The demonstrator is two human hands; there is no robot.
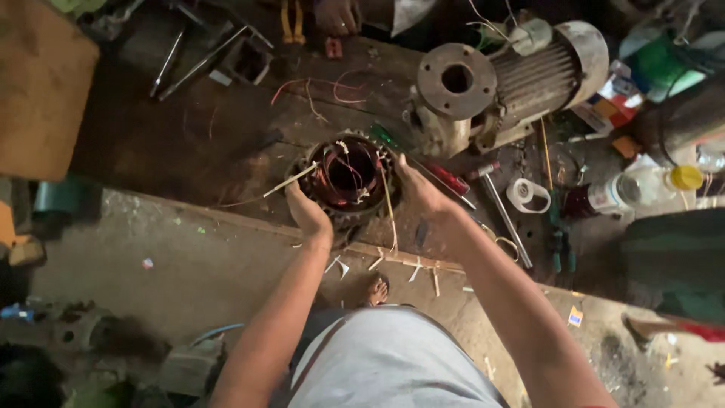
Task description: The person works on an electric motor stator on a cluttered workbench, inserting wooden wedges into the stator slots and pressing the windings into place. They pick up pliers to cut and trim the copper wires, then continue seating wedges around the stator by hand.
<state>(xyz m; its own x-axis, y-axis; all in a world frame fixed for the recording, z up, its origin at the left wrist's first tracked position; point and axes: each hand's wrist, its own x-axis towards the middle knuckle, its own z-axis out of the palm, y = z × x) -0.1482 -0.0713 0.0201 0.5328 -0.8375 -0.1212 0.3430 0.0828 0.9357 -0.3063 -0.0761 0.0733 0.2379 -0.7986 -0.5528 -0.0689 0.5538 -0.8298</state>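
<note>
Overhead, two bare hands cradle a round motor stator [349,175] on a dark, oil-stained wooden bench [189,136]. Left hand [306,210] cups the near-left rim, fingers curled against the toothed metal edge; right hand [418,189] presses its fingers flat against the right side of the ring. Neither hand closes fully: both brace the outer wall.

Stator is a short steel ring with a notched, gear-like rim, its bore packed with reddish copper windings [332,177] and pale insulating strips [291,181] that jut out to the left and hang over the front. It sits near the bench's front edge with the bore facing straight up, its axis vertical.

Beside the right hand lie a red-handled screwdriver [449,180] and a steel hammer [498,208], with a roll of white tape [526,195] just beyond. Behind the stator rests a grimy grey pump [498,83] with a round flange and ribbed casing, lying on its side. Loose red wires [332,87] trail across the boards, and a plastic bottle [649,185] with a yellow cap lies at the right.

Bench planks are rough and blackened. Below them runs a dusty concrete floor [174,264] littered with pale offcuts. A bare foot [376,289] shows under the bench edge, and another person's hand [336,17] rests at the far side.
</note>
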